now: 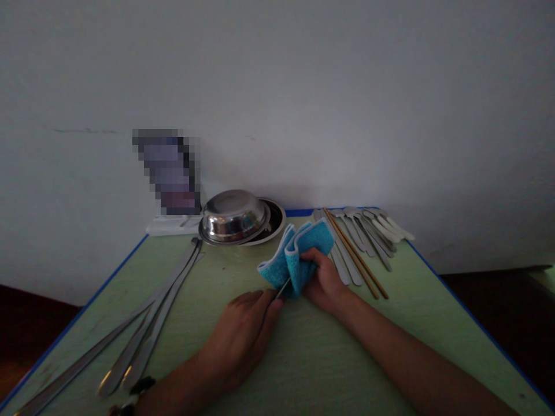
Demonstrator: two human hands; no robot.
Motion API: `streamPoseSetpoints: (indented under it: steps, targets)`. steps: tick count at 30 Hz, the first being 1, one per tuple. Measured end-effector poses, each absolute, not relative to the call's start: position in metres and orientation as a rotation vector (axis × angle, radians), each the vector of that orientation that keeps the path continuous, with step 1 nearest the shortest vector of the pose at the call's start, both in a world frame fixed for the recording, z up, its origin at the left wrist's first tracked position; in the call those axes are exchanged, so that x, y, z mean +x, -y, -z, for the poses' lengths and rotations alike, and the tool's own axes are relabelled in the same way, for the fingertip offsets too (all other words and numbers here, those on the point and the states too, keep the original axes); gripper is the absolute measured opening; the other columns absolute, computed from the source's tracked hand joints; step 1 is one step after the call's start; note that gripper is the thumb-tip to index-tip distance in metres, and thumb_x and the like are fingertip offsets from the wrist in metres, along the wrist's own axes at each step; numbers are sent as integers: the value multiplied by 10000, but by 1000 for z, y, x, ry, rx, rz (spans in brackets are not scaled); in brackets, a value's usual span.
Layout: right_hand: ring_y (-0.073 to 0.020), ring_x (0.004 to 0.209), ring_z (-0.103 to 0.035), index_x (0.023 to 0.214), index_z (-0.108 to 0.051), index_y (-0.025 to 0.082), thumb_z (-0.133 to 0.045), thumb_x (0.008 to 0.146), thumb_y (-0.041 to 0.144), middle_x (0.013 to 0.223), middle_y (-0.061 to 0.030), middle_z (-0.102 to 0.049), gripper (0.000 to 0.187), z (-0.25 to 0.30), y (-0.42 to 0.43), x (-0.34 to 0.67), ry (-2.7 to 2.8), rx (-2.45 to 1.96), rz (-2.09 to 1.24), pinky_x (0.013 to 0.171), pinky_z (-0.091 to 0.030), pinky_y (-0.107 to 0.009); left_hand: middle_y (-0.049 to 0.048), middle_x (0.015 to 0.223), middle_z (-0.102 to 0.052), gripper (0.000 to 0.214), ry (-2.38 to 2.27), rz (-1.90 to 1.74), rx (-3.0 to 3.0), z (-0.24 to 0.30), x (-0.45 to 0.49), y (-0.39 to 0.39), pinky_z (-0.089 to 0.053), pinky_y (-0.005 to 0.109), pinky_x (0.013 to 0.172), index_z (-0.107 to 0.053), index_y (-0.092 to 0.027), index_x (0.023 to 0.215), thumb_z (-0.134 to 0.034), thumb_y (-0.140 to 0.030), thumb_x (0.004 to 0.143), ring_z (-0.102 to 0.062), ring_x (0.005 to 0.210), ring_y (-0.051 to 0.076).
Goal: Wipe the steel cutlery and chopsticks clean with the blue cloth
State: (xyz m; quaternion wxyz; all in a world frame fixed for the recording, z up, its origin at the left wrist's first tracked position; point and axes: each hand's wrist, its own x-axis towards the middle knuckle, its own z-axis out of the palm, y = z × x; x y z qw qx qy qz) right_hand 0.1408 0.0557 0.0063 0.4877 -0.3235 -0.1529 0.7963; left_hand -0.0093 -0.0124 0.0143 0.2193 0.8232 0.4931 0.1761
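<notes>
My left hand (249, 329) is closed around the handle of a thin metal utensil (282, 288), whose far end disappears inside a folded blue cloth (312, 240) with white edging. The cloth hides what kind of utensil it is. From the right, my right hand (327, 280) pinches the cloth around that hidden end, thumb on top. Both hands meet above the middle of the table. Just right of the cloth lie table knives (347, 266) and a pair of wooden chopsticks (358, 254).
Several spoons and forks (368, 231), some white-handled, lie at the back right. An upturned steel bowl (234, 216) rests on a dish (277, 219) by the wall. Long-handled metal utensils (151, 318) lie left on the green table (329, 370). A blurred-out upright object (169, 173) stands behind.
</notes>
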Motion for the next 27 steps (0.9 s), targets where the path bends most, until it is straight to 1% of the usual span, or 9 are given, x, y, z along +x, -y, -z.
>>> streamPoseSetpoints:
  steps: [3,6,9,11,13,17,20,23,27]
  targets:
    - [-202,728,-647,633,-642,185,-539,589,195,575,0,-662,112,-4,-56,142,375,-748,-1953,719,-512,-317,43,734,-612,351,-1338,-543,2300,-15,-10,13,-490,325,715,-559,-180,826,-260,-313,952,-584,696,175]
    - [-203,755,-651,676,-652,191,-576,634,255,602,0,-670,108,-3,-56,142,366,-723,-1948,752,-505,-325,41,716,-614,363,-1302,-619,2313,-14,-12,14,-501,326,732,-578,-184,833,-267,-327,951,-590,693,174]
    - [-193,792,-649,767,-663,204,-622,689,385,652,6,-683,201,-2,-57,143,381,-687,-1940,780,-497,-333,48,751,-631,375,-1273,-678,2311,-11,-15,15,-504,322,751,-589,-188,848,-254,-321,953,-601,726,175]
    - [-187,805,-648,808,-665,211,-635,695,439,676,10,-689,257,-2,-57,142,395,-672,-1939,788,-493,-334,51,778,-639,377,-1269,-708,2304,-9,-15,14,-501,317,759,-588,-190,855,-245,-309,955,-606,742,173]
    - [-183,808,-647,801,-666,209,-649,691,430,677,14,-690,248,-2,-57,142,390,-682,-1936,794,-491,-328,47,779,-640,369,-1269,-707,2298,-9,-14,13,-497,313,750,-583,-186,847,-246,-289,954,-605,730,167]
    - [-176,795,-648,777,-668,204,-662,688,342,656,23,-685,165,-3,-57,142,351,-711,-1928,794,-490,-316,26,714,-614,344,-1303,-610,2276,-12,-11,12,-483,282,663,-560,-181,781,-271,-266,947,-584,663,154]
    - [-182,793,-647,750,-665,201,-656,678,321,661,16,-685,140,-3,-56,142,351,-696,-1951,792,-491,-324,19,719,-606,313,-1327,-589,2260,-15,-11,12,-466,279,656,-533,-182,782,-281,-265,949,-578,661,151]
    - [-191,798,-645,736,-662,204,-649,671,341,670,8,-685,152,-3,-55,142,368,-683,-1941,790,-492,-334,16,730,-602,294,-1303,-592,2249,-17,-11,13,-458,280,663,-509,-186,803,-271,-267,955,-579,667,151]
    - [-190,817,-642,810,-666,210,-621,706,449,711,-2,-691,265,-2,-56,143,423,-628,-1945,789,-491,-335,27,738,-597,316,-1347,-547,2233,-16,-11,14,-459,299,666,-499,-183,815,-241,-293,960,-577,683,168]
